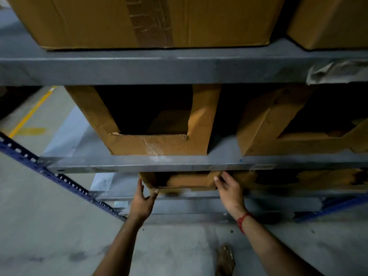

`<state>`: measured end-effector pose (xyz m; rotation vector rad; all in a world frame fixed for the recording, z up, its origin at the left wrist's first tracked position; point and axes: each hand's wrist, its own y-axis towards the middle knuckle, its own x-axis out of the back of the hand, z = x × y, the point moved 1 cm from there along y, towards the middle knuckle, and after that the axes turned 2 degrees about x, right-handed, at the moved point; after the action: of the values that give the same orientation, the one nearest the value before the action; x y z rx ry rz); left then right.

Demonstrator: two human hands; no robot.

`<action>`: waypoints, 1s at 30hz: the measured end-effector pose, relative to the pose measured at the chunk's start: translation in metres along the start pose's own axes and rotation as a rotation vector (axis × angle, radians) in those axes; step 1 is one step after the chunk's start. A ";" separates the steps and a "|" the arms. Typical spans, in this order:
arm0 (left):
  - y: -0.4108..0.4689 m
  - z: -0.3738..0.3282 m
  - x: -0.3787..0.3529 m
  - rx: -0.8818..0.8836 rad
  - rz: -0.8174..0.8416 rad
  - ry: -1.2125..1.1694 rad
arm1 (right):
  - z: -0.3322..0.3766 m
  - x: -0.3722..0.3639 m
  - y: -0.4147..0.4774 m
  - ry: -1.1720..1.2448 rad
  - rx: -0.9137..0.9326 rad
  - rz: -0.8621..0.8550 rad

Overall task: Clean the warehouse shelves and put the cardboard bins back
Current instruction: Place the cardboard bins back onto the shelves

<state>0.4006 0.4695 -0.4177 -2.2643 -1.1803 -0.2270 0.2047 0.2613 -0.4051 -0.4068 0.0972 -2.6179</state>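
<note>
A brown cardboard bin (pixel 187 183) with a cut-out front sits on a low grey shelf, mostly hidden under the shelf beam above it. My left hand (pixel 143 200) grips its front left corner, thumb on the front edge and fingers along the side. My right hand (pixel 229 189) lies against the bin's right front corner with fingers extended; a red thread is tied round that wrist. Two more open-front cardboard bins (pixel 159 144) (pixel 298 144) stand on the shelf above.
Grey shelf beams (pixel 139 166) cross the view. Large closed cartons (pixel 139 22) sit on the top shelf. A blue perforated upright (pixel 59 176) slants at left. Crumpled tape (pixel 334 73) hangs on the upper beam. Concrete floor with a yellow line (pixel 29 114) lies left; my foot (pixel 226 259) is below.
</note>
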 end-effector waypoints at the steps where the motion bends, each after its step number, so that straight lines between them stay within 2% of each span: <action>1: -0.006 0.003 0.000 0.001 0.021 -0.013 | -0.001 -0.001 -0.007 0.064 -0.026 -0.005; 5: -0.035 0.006 -0.005 -0.059 0.066 0.020 | -0.007 -0.004 -0.036 0.142 -0.079 0.059; 11: -0.066 0.014 -0.015 -0.112 0.153 0.116 | -0.020 -0.004 -0.079 -0.014 -0.022 0.107; 15: -0.086 0.014 -0.026 -0.198 0.191 0.226 | -0.022 0.001 -0.109 -0.112 0.055 0.068; 20: -0.105 0.012 -0.048 -0.290 0.289 0.302 | -0.025 0.020 -0.141 -0.104 0.027 -0.014; 26: -0.130 -0.007 -0.079 -0.363 0.321 0.230 | -0.019 0.057 -0.158 -0.042 0.056 -0.082; 30: -0.147 -0.036 -0.102 -0.437 0.309 0.146 | -0.007 0.083 -0.156 0.101 0.062 -0.182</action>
<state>0.2267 0.4436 -0.3683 -2.7127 -0.7423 -0.5622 0.0624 0.3588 -0.3672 -0.2739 0.0132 -2.8127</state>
